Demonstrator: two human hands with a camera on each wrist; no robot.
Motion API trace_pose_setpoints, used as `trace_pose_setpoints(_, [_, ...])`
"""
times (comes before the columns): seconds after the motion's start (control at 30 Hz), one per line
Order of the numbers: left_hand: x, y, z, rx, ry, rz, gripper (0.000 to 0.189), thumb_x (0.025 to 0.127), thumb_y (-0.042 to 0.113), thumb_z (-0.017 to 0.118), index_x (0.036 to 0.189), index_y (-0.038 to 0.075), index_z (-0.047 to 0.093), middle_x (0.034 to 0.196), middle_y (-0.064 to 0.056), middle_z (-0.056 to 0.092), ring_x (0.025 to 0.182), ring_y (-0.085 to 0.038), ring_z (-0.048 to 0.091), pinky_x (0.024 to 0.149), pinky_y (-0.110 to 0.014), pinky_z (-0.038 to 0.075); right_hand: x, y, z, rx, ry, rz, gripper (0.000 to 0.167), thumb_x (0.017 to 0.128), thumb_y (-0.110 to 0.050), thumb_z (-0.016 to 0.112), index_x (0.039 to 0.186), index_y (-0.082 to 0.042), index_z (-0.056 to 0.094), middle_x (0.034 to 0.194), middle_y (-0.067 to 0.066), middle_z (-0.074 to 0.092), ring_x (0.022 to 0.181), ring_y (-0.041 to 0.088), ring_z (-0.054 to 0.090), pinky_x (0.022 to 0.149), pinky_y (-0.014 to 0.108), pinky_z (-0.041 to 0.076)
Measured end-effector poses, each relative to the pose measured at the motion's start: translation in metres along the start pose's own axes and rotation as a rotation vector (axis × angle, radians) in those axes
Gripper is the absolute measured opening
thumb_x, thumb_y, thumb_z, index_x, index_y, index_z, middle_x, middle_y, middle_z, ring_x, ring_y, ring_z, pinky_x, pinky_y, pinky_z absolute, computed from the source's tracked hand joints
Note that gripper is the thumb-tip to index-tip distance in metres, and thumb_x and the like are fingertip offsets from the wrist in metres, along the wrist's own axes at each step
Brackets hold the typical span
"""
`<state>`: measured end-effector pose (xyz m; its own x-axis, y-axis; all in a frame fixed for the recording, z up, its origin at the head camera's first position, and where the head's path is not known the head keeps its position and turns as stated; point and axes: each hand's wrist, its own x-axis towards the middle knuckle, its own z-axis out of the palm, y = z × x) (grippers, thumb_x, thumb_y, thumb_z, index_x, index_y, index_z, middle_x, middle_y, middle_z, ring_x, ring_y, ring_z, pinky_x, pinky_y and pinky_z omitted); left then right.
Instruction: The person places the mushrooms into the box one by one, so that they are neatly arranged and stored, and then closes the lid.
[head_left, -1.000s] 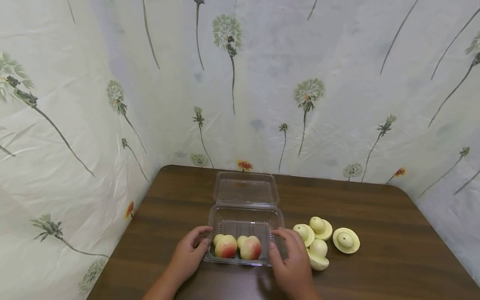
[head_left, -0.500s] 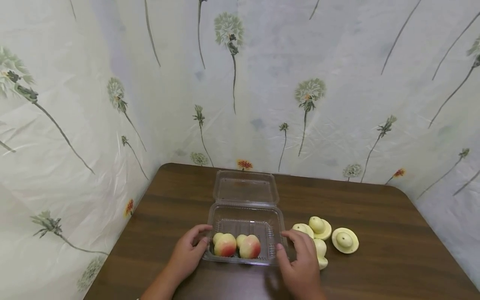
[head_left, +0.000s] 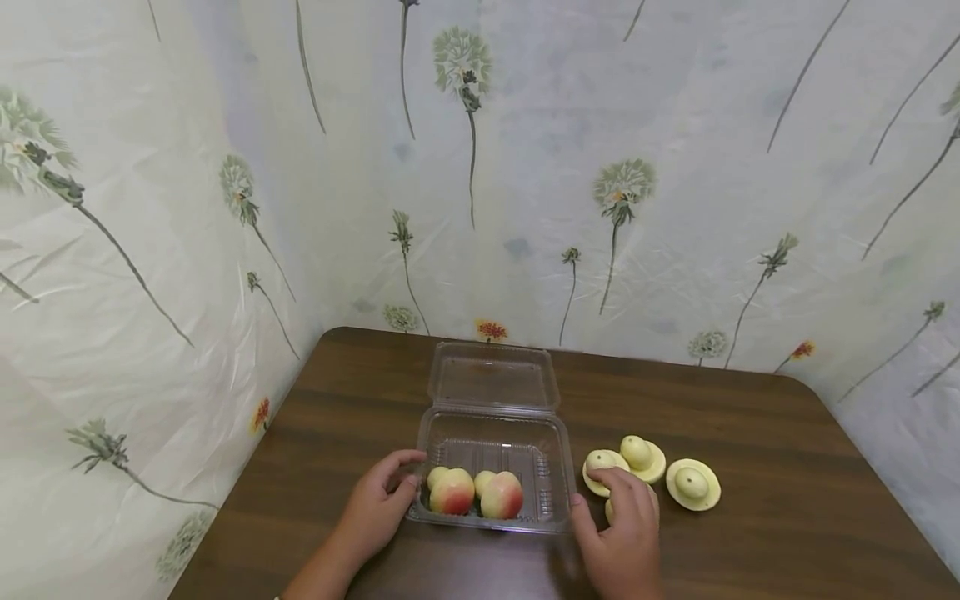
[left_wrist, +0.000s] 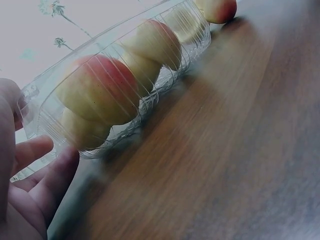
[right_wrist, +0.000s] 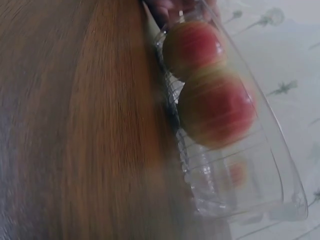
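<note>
A clear plastic clamshell box [head_left: 495, 425] lies with its lid folded back on the table. Two red-and-yellow, two-lobed fruit-like pieces [head_left: 453, 493] sit along its front left side. At the box's left end my left hand [head_left: 377, 508] holds the rim and wall between thumb and fingers; the left wrist view shows the fingertips [left_wrist: 65, 160] against the plastic. My right hand [head_left: 622, 525] is right of the box, over pale yellow pieces [head_left: 637, 454], each a knob on a round disc. Its fingers are loosely bent and partly cover one piece; contact is unclear.
A separate knobbed yellow piece [head_left: 692, 485] lies to the right of the cluster. The brown wooden table [head_left: 757, 433] meets a dandelion-patterned sheet [head_left: 540, 167] at the back and left. The right wrist view is blurred and shows the box wall [right_wrist: 230, 170].
My right hand has moved off the box's right side, out to the right over the yellow pieces. My left hand and the box have stayed put.
</note>
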<state>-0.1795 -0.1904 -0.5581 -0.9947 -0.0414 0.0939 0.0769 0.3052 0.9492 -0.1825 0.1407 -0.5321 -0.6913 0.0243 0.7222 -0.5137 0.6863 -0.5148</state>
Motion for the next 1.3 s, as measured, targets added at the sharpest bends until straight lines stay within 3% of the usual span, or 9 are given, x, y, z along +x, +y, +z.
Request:
trace_pose_setpoints(0.17, [0.0, 0.001, 0.0, 0.007, 0.0, -0.004, 0.03, 0.102, 0.008, 0.063, 0.13, 0.016, 0.068, 0.114, -0.007, 0.074, 0.092, -0.012, 0.071, 0.079, -0.024, 0.055, 0.001, 0.001, -0.001, -0.029, -0.001, 0.045, 0.037, 0.076, -0.008, 0.081, 0.11, -0.001, 0.071, 0.113, 0.017, 0.064, 0.11, 0.035, 0.054, 0.11, 0.06, 0.028])
trace_pose_setpoints(0.23, [-0.001, 0.001, 0.0, 0.009, 0.001, -0.005, 0.031, 0.102, 0.008, 0.063, 0.13, 0.016, 0.068, 0.115, -0.007, 0.073, 0.092, -0.012, 0.071, 0.08, -0.024, 0.055, 0.001, 0.002, -0.002, -0.04, -0.01, 0.071, 0.038, 0.075, -0.009, 0.082, 0.111, -0.002, 0.071, 0.113, 0.017, 0.063, 0.111, 0.037, 0.053, 0.108, 0.065, 0.028])
trace_pose_setpoints(0.4, [-0.001, 0.001, 0.0, 0.004, 0.001, -0.005, 0.031, 0.101, 0.007, 0.062, 0.13, 0.016, 0.068, 0.114, -0.007, 0.074, 0.093, -0.014, 0.072, 0.08, -0.024, 0.055, -0.001, 0.008, -0.001, -0.077, -0.01, 0.107, 0.043, 0.073, -0.011, 0.085, 0.113, -0.003, 0.07, 0.115, 0.018, 0.061, 0.111, 0.041, 0.049, 0.102, 0.053, 0.027])
trace_pose_setpoints(0.6, [-0.001, 0.003, 0.0, 0.005, -0.002, -0.008, 0.031, 0.101, 0.007, 0.062, 0.131, 0.016, 0.068, 0.109, -0.006, 0.074, 0.091, -0.011, 0.071, 0.079, -0.024, 0.055, -0.004, 0.014, 0.0, -0.101, -0.003, 0.141, 0.051, 0.071, -0.012, 0.087, 0.117, -0.002, 0.068, 0.119, 0.024, 0.055, 0.115, 0.045, 0.045, 0.101, 0.055, 0.027])
trace_pose_setpoints(0.83, [-0.002, 0.005, 0.0, -0.014, 0.005, -0.009, 0.032, 0.101, 0.005, 0.062, 0.13, 0.015, 0.069, 0.115, -0.008, 0.074, 0.094, -0.014, 0.071, 0.079, -0.024, 0.055, -0.005, 0.021, -0.002, -0.106, -0.015, 0.167, 0.06, 0.07, -0.016, 0.088, 0.122, 0.0, 0.064, 0.121, 0.029, 0.051, 0.119, 0.046, 0.043, 0.102, 0.059, 0.026])
trace_pose_setpoints(1.03, [-0.002, 0.006, 0.0, -0.017, -0.003, -0.013, 0.033, 0.101, 0.005, 0.062, 0.132, 0.013, 0.068, 0.12, -0.009, 0.073, 0.096, -0.015, 0.072, 0.08, -0.024, 0.055, -0.006, 0.026, -0.003, -0.108, -0.026, 0.191, 0.064, 0.069, -0.016, 0.09, 0.124, 0.0, 0.062, 0.123, 0.03, 0.049, 0.12, 0.046, 0.042, 0.104, 0.06, 0.024])
trace_pose_setpoints(1.3, [-0.001, 0.004, 0.0, -0.01, -0.008, -0.016, 0.032, 0.101, 0.007, 0.061, 0.132, 0.013, 0.067, 0.115, -0.008, 0.073, 0.095, -0.015, 0.071, 0.079, -0.024, 0.055, -0.008, 0.031, -0.004, -0.119, -0.031, 0.221, 0.064, 0.068, -0.015, 0.091, 0.125, -0.002, 0.063, 0.127, 0.028, 0.049, 0.121, 0.049, 0.041, 0.103, 0.059, 0.026])
